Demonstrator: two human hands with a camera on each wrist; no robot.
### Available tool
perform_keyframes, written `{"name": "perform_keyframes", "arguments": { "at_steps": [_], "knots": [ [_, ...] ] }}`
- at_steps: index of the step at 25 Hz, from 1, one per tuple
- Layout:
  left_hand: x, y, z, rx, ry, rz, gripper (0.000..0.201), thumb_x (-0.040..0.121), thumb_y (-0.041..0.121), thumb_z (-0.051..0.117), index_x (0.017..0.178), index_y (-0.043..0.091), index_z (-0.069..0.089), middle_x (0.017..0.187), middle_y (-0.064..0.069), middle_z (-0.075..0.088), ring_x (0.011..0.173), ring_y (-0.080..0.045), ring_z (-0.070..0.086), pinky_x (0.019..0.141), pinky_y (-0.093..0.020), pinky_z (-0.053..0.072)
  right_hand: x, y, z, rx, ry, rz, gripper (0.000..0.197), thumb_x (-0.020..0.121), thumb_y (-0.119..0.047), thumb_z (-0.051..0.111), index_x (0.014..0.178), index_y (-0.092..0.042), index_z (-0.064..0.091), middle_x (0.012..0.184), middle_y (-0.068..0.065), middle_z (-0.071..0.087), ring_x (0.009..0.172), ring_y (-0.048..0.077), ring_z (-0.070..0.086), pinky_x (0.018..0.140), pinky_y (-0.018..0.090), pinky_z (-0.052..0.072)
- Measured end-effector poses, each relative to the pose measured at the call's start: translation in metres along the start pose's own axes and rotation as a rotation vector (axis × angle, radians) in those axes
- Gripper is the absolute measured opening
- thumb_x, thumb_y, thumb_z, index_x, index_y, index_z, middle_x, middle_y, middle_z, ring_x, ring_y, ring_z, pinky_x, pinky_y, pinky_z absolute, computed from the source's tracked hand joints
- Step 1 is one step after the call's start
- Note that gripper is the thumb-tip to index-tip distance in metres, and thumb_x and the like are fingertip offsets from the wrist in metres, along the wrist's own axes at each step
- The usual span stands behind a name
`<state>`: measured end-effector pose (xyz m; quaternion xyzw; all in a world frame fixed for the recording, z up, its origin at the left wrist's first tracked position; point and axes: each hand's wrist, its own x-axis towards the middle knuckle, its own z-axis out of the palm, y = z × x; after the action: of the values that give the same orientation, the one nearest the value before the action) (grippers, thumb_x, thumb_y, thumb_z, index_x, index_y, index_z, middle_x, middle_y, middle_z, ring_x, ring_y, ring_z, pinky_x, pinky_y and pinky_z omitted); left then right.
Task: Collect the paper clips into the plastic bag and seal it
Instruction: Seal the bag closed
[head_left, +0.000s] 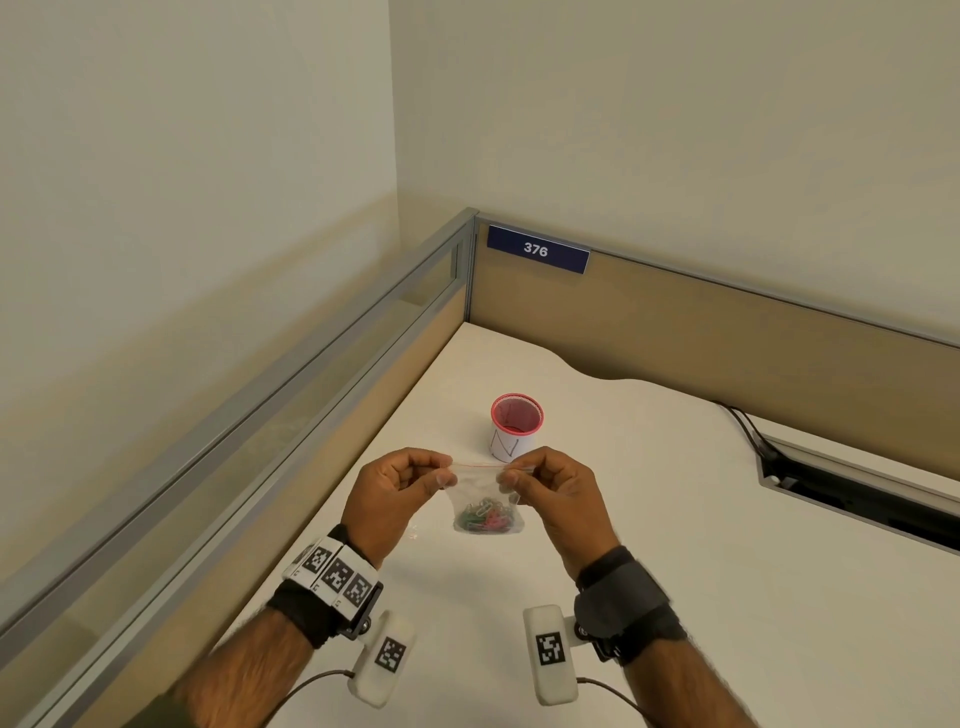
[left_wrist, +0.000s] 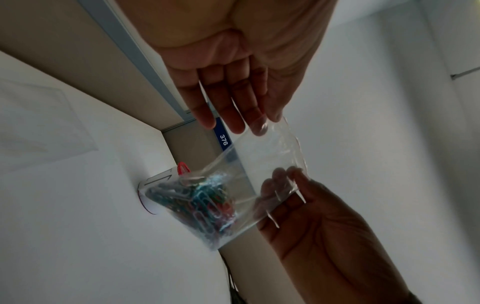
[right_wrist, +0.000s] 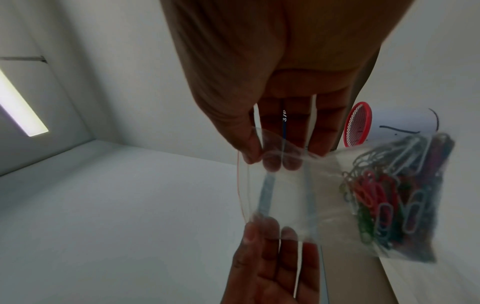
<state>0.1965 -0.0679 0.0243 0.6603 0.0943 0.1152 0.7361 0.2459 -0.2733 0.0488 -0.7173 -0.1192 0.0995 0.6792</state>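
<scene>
The bag (head_left: 485, 501) hangs in the air above the bench (head_left: 649, 519), held by its top edge between both hands, mouth up and long axis vertical. The left hand (head_left: 387, 501) pinches the top corner at 9 o'clock between thumb and forefinger, the other fingers curled in; the right hand (head_left: 553, 496) pinches the opposite corner at 3 o'clock the same way. In the left wrist view the left fingers (left_wrist: 228, 107) lie close together along the plastic near the mouth, and in the right wrist view the right thumb and fingers (right_wrist: 272, 156) press the film between them, the left hand's fingertips showing through it from the far side. The bag is thin, clear, glossy film, roughly rectangular and slightly creased, with a fine red line (head_left: 480, 465) running taut along the mouth from hand to hand. Whether the mouth is fully pressed closed cannot be told. The clips (head_left: 485, 514) sit in a loose heap at the bottom of the bag, bent wire loops coated in red, green, blue and pale grey, lying tangled in all directions. Beyond the bag at 12 o'clock a cup (head_left: 516, 427) stands upright on the bench, a red mesh cylinder with a white paper wrap marked with dark lines. The bench is smooth and off-white.
</scene>
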Motion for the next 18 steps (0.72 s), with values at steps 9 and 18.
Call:
{"name": "perform_keyframes", "arguments": {
  "at_steps": [9,18],
  "knots": [
    [0.0075,-0.0028,0.0013,0.155,-0.037,0.034,0.01,0.08,0.014,0.081,0.078,0.022,0.077,0.08,-0.002,0.078,0.077,-0.013,0.069,0.075,-0.027,0.057,0.0013,0.0047,-0.0048,-0.038,0.002,-0.017,0.002,0.085,-0.004,0.067,0.083,-0.002,0.068,0.085,0.017,0.069,0.078,0.021,0.064,0.072,0.029,0.054],
    [0.0059,-0.0004,0.0028,0.364,-0.078,0.133,0.011,0.085,0.009,0.072,0.079,0.018,0.069,0.084,0.004,0.075,0.081,-0.007,0.069,0.078,-0.018,0.053,0.0045,0.0012,0.0012,-0.331,-0.049,-0.056,0.008,0.083,-0.018,0.072,0.091,-0.017,0.07,0.093,-0.004,0.072,0.087,0.011,0.065,0.079,0.019,0.054]
  ]
}}
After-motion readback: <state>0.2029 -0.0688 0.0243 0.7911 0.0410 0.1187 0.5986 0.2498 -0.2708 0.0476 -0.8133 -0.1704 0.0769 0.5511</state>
